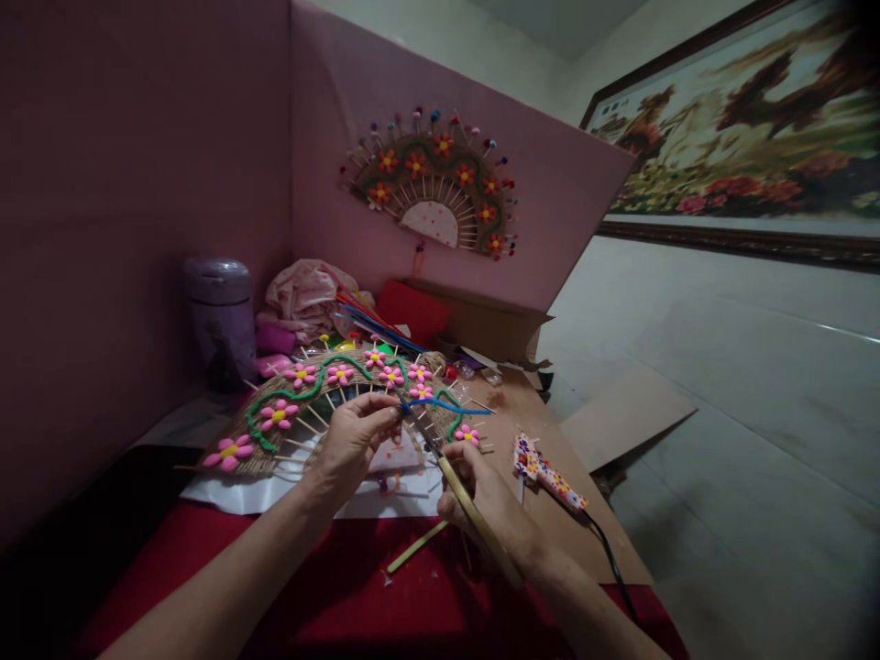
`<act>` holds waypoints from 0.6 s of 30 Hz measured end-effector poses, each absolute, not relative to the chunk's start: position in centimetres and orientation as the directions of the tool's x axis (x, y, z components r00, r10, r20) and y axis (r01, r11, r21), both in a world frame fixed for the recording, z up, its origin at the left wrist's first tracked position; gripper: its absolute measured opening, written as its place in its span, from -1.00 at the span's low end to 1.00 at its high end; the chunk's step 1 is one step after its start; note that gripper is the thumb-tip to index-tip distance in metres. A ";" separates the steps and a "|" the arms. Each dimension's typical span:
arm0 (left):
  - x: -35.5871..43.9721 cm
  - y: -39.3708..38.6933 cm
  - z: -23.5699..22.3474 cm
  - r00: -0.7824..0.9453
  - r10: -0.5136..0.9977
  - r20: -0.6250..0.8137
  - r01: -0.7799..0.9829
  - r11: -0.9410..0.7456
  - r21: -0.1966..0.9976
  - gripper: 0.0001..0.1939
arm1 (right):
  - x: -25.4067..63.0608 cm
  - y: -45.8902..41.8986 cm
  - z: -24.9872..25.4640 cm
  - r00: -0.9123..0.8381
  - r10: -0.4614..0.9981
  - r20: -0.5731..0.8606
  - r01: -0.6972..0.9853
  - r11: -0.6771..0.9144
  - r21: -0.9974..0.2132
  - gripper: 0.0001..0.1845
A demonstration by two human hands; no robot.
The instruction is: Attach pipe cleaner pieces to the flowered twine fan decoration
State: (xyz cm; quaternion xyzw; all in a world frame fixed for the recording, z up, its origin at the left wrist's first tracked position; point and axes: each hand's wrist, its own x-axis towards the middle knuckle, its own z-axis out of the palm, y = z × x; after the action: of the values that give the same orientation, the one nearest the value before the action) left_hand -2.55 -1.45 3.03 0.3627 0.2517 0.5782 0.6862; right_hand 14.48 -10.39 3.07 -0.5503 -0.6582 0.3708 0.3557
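My left hand (pixel 354 440) pinches a blue pipe cleaner (pixel 457 405), whose free length reaches out to the right. In my right hand (pixel 481 490) is a pair of scissors (pixel 457 486) with yellowish handles, its blades pointing up and left at the blue pipe cleaner near my left fingertips. Whether the blades touch it I cannot tell. Just behind both hands lies a fan-shaped craft (pixel 309 408) of twine and thin sticks, with pink flowers and a wavy green strip. My left hand and the scissors hide part of its middle.
A flower-patterned glue gun (pixel 550 475) with a black cord lies on brown board at right. A greenish stick (pixel 416 548) rests on the red cloth (pixel 330 587). Behind stand a purple canister (pixel 221 321) and a cardboard box (pixel 488 325); a finished fan (pixel 433 183) hangs on the pink panel.
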 end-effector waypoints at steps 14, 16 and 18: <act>-2.6 -1.2 2.0 0.234 0.964 0.129 -0.379 -0.032 0.925 -0.88 | 13.6 -10.5 2.6 -0.203 0.975 0.096 0.326 0.159 -0.932 -0.37; -2.5 -1.4 2.1 0.239 0.964 0.121 -0.335 -0.035 0.942 -0.89 | 13.5 -10.5 2.1 -0.187 0.980 0.074 0.303 0.129 -0.944 -0.34; -2.4 -1.7 2.3 0.234 0.967 0.101 -0.300 -0.027 0.954 -0.90 | 13.3 -10.7 1.8 -0.155 0.987 0.040 0.289 0.084 -0.954 -0.33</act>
State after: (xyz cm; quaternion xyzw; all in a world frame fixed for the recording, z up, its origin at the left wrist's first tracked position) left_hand -2.37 -1.67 2.31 0.4944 0.3373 0.5188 0.6104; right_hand 13.34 -10.67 1.75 -0.5148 -0.6198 0.4394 0.3971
